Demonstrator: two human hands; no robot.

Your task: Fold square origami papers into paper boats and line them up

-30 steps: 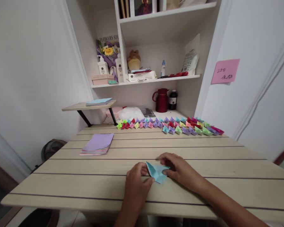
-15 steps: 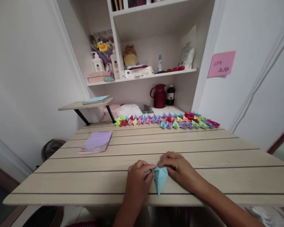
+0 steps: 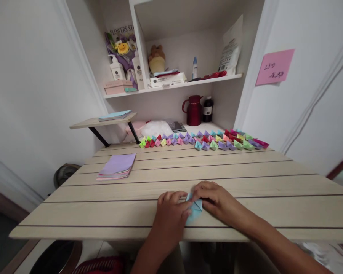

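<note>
A light blue piece of folded paper [image 3: 196, 207] lies near the table's front edge, between my two hands. My left hand [image 3: 173, 211] is closed on its left side, with the forefinger reaching over the top of the paper. The fingers of my right hand [image 3: 213, 198] pinch its upper right part. The paper's lower part is blurred by motion, and my fingers cover some of its upper edge.
Several rows of small folded paper boats [image 3: 217, 144] line the table's back. A stack of purple-topped paper squares [image 3: 117, 166] lies at left. Behind it stands a small raised shelf [image 3: 88, 122] with blue paper [image 3: 116, 115]. A red jug [image 3: 194, 110] stands behind the boats.
The blue paper's long downward point no longer shows; the piece now looks squarer and shorter. My left forefinger has moved across onto it. The view has shifted slightly.
</note>
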